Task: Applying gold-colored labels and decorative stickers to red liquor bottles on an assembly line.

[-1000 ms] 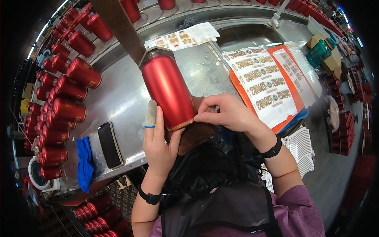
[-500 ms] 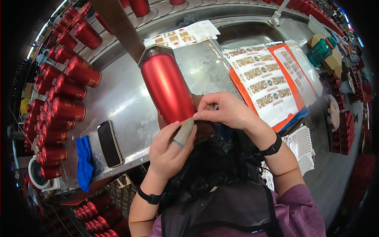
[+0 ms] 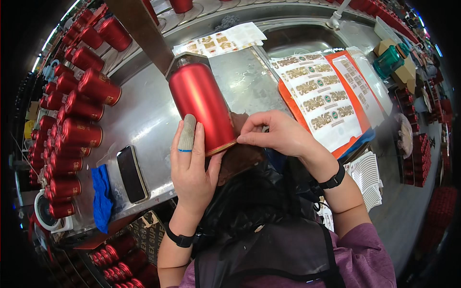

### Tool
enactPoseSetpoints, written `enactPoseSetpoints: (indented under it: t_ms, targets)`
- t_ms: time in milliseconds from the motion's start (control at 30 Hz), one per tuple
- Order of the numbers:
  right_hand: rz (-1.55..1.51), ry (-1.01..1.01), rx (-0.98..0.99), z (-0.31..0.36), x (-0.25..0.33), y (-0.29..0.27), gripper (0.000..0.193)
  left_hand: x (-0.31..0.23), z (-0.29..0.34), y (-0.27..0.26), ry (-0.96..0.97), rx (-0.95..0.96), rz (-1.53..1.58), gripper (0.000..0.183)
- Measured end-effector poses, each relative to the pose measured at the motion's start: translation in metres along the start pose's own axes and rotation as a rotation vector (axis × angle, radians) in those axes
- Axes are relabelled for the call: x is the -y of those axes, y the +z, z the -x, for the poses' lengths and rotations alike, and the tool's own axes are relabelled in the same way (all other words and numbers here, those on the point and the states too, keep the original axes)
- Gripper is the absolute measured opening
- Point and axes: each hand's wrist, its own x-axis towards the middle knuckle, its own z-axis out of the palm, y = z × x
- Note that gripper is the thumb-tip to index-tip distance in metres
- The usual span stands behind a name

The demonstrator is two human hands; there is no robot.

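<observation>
A large red metal bottle [image 3: 201, 103] lies with its silver neck away from me and its base toward me. Along the base edge runs a thin gold band [image 3: 222, 147]. My left hand [image 3: 192, 161] grips the bottle's near left side, fingers flat along the wall and thumb under the base; one finger wears a grey knitted finger cover [image 3: 187, 132] with a blue edge. At the base's right edge, my right hand [image 3: 278, 134] is closed in a pinch, its fingertips touching the end of the gold band. Whatever lies between those fingertips is hidden.
Several red bottles [image 3: 98, 86] crowd the left side. A phone [image 3: 132, 173] and a blue cloth [image 3: 102, 197] lie on the metal table [image 3: 139, 110]. Printed decal sheets [image 3: 326, 96] rest on an orange board at right, before a sink [image 3: 302, 38]. A brown post [image 3: 139, 29] rises behind the bottle.
My left hand has moved from the base's front edge up and left onto the bottle's side. More of the gold band now shows. My right hand stays almost in place, still pinching.
</observation>
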Motion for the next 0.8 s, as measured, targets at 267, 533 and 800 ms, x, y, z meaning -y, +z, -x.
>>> enactPoseSetpoints:
  t_ms: [267,533,800]
  targets:
    - [0.01,-0.104,-0.049,-0.0056,-0.0068,0.0075,0.023,0.0053,0.006,0.003,-0.032,-0.015,0.079,0.072]
    - [0.045,-0.13,-0.056,-0.0055,-0.0066,0.0072,0.025,0.0051,0.0071,0.0028,-0.047,-0.021,0.104,0.068]
    - [0.043,-0.118,-0.069,-0.0069,-0.0066,0.0097,0.026,0.0058,0.0107,0.0037,-0.076,-0.015,0.119,0.067]
